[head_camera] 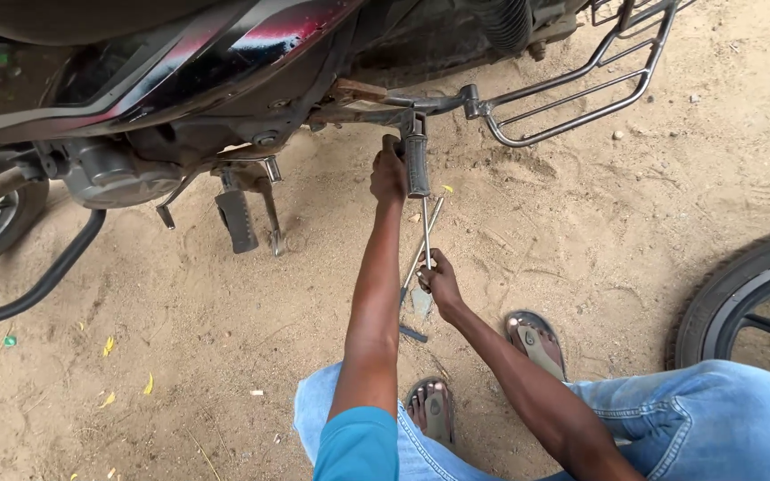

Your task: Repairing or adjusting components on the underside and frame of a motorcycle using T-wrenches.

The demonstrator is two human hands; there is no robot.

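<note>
From the head view I see a motorcycle (180,80) over sandy ground (581,232), a spare tyre (741,294) well right of it. My left hand (389,174) grips the footrest (416,165); my right hand (438,283) closes round a metal rod (426,233) just below the footrest.

Footrest (416,165) and frame overhead; open sand (581,223) rightward

Loose tyre (741,298), perhaps; sandy ground (180,312).
</note>
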